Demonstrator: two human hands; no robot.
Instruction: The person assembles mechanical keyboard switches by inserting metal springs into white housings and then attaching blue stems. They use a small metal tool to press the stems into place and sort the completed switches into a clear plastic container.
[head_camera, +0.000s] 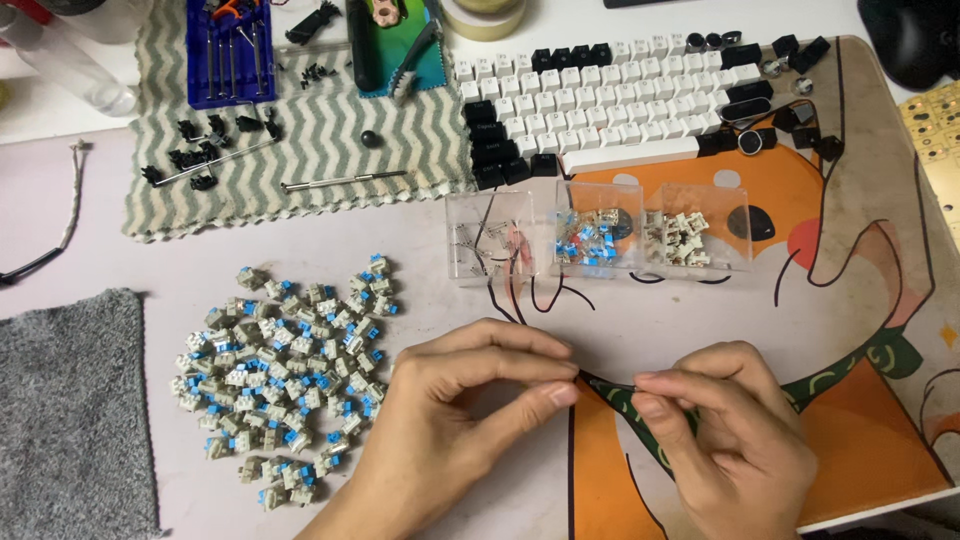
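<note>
Two bare hands at lower centre of the frame, fingertips meeting.
Left hand (460, 420) and right hand (730, 440) pinched, perhaps on a thin dark tool (612, 385); heaped blue-and-grey keyboard switches (290, 380) left.

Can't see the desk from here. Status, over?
Left hand and right hand pinch a thin dark tool between fingertips, over the mat. Switch pile left of hands. Nothing in the way.
</note>
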